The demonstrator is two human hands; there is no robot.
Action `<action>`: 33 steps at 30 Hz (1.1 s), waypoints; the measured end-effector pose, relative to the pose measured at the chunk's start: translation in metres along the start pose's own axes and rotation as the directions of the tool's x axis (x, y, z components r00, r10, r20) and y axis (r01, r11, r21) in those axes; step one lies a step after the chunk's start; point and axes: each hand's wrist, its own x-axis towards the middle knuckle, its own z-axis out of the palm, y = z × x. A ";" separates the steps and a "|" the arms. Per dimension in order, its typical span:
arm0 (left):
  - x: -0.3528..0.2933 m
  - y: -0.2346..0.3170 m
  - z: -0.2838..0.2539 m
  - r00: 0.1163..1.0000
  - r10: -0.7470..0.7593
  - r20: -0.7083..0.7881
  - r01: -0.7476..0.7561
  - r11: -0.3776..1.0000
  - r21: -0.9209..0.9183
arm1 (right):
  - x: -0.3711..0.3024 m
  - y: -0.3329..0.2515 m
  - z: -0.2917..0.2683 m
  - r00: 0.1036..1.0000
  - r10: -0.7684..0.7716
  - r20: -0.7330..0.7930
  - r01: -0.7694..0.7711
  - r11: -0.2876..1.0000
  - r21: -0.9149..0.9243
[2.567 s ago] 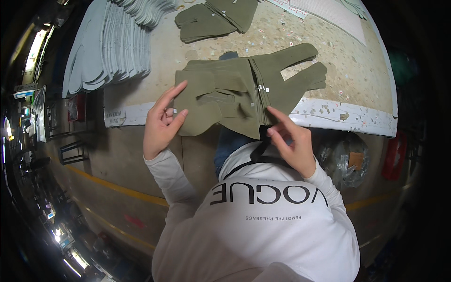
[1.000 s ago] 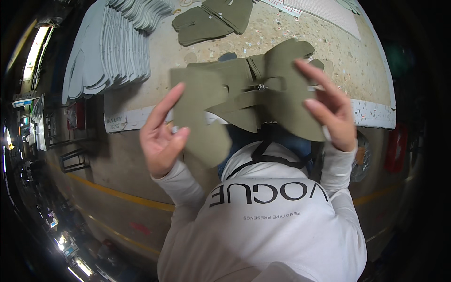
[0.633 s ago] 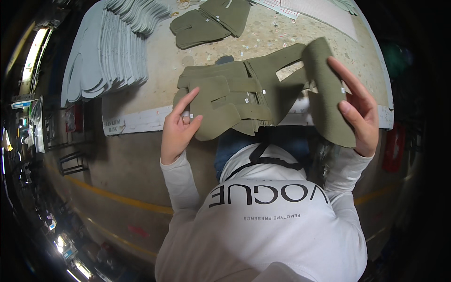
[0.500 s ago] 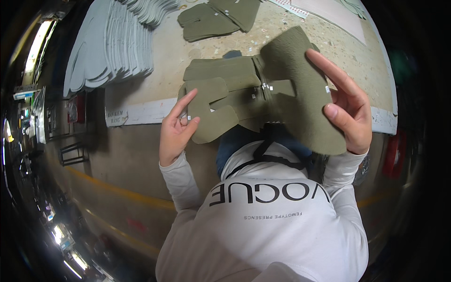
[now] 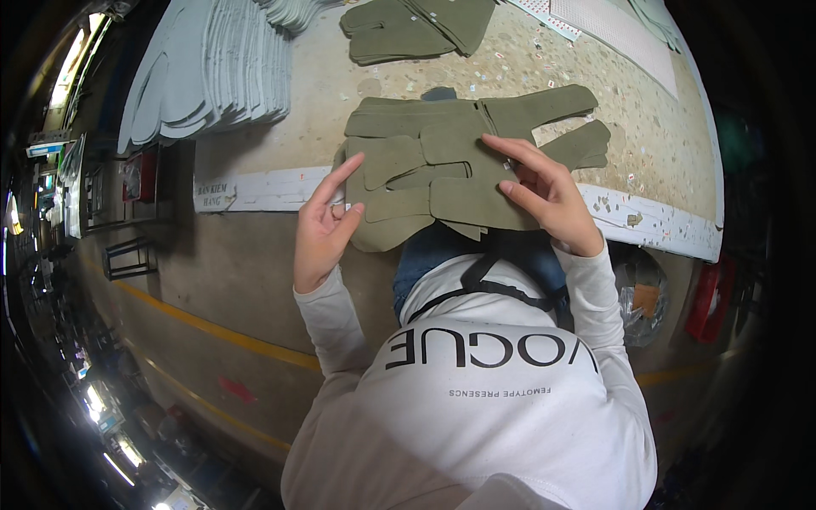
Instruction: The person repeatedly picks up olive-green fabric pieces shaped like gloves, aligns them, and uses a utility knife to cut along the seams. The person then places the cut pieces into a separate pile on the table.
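Observation:
Two olive-green panels, cut with notches, lie one over the other on a pile at the table's near edge. My left hand [image 5: 325, 228] grips the outer edge of the left panel [image 5: 387, 206], thumb and forefinger on top and the other fingers partly hidden. My right hand [image 5: 551, 194] holds the right edge of the right panel [image 5: 467, 149], its thumb and forefinger on the upper face. The right panel's two lobes overlap the left panel, leaving a narrow slot between them. More olive pieces [image 5: 552, 104] stick out beyond my right hand.
A tall stack of pale grey cut pieces [image 5: 204, 76] stands at the table's far left. Farther back lie more olive panels [image 5: 408, 30]. Small scraps litter the tabletop [image 5: 646, 153]. A plastic bag [image 5: 642, 293] and a red crate [image 5: 712, 293] are below at right; a dark stool [image 5: 129, 257] is at left.
The right panel, raised and tilted before, now lies flat over the left one. My right hand has come down and leftward with it. The left panel is lower, flush with the pile.

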 end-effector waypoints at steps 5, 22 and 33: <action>-0.010 0.018 -0.009 0.996 0.092 -0.014 -0.092 0.996 0.023 | -0.009 -0.007 -0.011 0.997 -0.013 -0.070 0.014 1.000 0.004; 0.040 0.068 0.060 0.911 0.203 0.360 -0.161 0.976 -0.144 | -0.031 0.015 -0.027 0.908 -0.184 -0.377 -0.002 0.897 -0.442; 0.033 0.000 0.026 0.988 -0.039 0.150 0.035 0.999 0.030 | -0.029 -0.001 -0.029 0.952 -0.083 -0.296 -0.023 0.941 -0.338</action>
